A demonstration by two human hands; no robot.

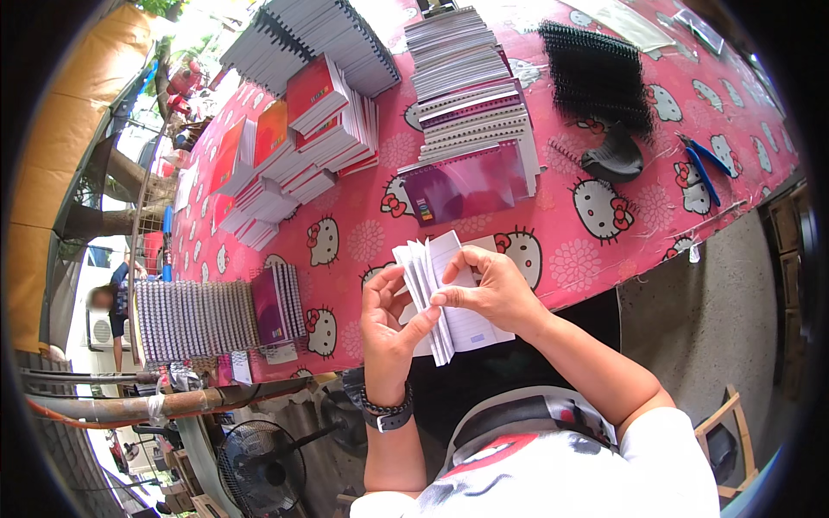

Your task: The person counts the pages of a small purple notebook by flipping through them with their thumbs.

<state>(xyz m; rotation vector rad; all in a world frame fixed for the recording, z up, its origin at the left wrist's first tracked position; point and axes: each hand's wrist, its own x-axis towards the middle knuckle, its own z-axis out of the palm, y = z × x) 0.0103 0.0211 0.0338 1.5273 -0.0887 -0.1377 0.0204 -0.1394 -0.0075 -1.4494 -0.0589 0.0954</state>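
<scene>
Near the table's front edge lies a small notebook [471, 315], its lined pages spread open. My left hand [395, 315] curls round the raised stack of pages on its left side, thumb pressed against them. From the right, my right hand [492, 289] reaches over the pages with thumb and forefinger bent together at a leaf. Just beyond my hands, a purple-covered notebook [462, 192] leans at the front of a long row of notebooks [471, 104].
A pink patterned cloth [561, 259] covers the table. Red-covered notebooks [311, 95] pile up at the left, with spiral-bound ones [194, 321] nearer. Black binding coils [596, 73], a black curved holder [613, 155] and blue pliers [704, 168] lie at the right. A fan [259, 462] stands below left.
</scene>
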